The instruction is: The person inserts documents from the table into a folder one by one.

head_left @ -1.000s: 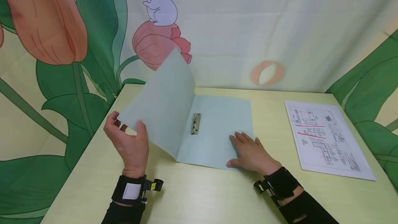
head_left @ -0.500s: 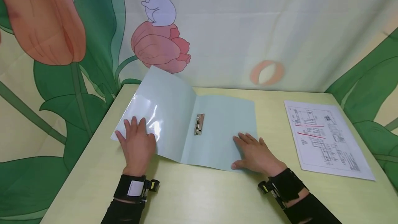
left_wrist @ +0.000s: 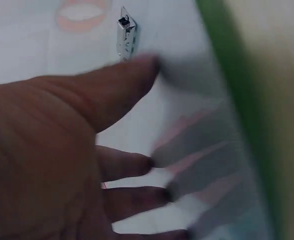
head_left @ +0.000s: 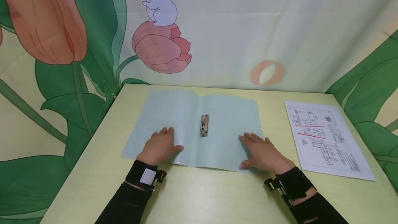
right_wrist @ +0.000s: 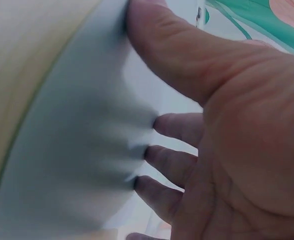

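Note:
A pale blue file folder (head_left: 227,117) lies spread flat on the table, both covers down. Its metal clip (head_left: 204,126) sits just right of the fold. My left hand (head_left: 159,147) rests on the lower part of the left cover, fingers extended and thumb out to the right. On the lower right corner of the other cover rests my right hand (head_left: 261,153), its fingers spread. In the left wrist view the fingertips (left_wrist: 159,195) meet the glossy cover, which mirrors them. The right wrist view has fingertips (right_wrist: 157,122) touching the folder's surface.
A stack of white paper (head_left: 326,141) printed with drawings and two red lines lies at the right of the pale yellow table (head_left: 211,196). Behind the table hangs a curtain (head_left: 230,37) with flowers and a white animal printed on it. Each wrist wears a black strap with a camera.
The left cover has come down from raised to flat. My left hand let go of its edge, turned palm down and slid right across it. The right hand shifted slightly right with the folder.

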A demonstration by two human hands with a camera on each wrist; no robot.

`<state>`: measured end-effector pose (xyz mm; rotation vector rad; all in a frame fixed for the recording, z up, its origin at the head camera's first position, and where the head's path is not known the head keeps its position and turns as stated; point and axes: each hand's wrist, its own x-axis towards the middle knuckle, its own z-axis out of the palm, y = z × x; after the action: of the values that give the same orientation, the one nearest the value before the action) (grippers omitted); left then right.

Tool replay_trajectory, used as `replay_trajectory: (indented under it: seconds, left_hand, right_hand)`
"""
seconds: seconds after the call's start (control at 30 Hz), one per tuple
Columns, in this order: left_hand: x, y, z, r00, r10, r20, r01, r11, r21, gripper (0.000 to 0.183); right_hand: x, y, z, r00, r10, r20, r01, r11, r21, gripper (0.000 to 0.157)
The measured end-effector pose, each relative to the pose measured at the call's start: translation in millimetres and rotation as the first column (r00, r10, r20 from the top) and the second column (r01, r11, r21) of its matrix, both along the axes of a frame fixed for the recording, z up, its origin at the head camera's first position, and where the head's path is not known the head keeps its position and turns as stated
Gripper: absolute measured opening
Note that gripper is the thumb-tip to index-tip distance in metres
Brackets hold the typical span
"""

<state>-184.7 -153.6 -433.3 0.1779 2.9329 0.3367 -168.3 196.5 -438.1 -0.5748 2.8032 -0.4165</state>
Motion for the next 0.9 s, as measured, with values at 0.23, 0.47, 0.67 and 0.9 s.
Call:
replay_trajectory:
  seconds: [0.23, 0.47, 0.67, 0.9]
  left_hand:
    - [-18.6, 19.1, 6.0, 0.988, -0.134, 0.073, 0.138, 0.989, -0.049, 0.112]
    - [-35.2, 39.5, -3.6, 0.973, -0.115, 0.201, 0.124, 0.992, -0.030, 0.127]
    - [-26.4, 61.0, -8.2, 0.985, -0.023, 0.172, 0.042, 0.993, -0.108, 0.128]
    - [-2.5, 94.1, -16.1, 0.987, -0.016, 0.158, 0.042, 0.987, -0.158, 0.136]
  right_hand:
    - [-0.6, -4.2, 10.4, 0.997, -0.002, 0.077, 0.003, 1.000, -0.017, 0.097]
    - [-3.3, -20.2, 14.9, 0.990, 0.025, 0.135, -0.021, 0.999, -0.036, 0.093]
    - [-15.0, -36.3, 10.9, 0.999, 0.021, -0.047, -0.018, 0.997, 0.068, 0.084]
    - [-34.2, -51.6, 7.7, 0.997, 0.031, -0.073, -0.022, 0.992, 0.121, 0.087]
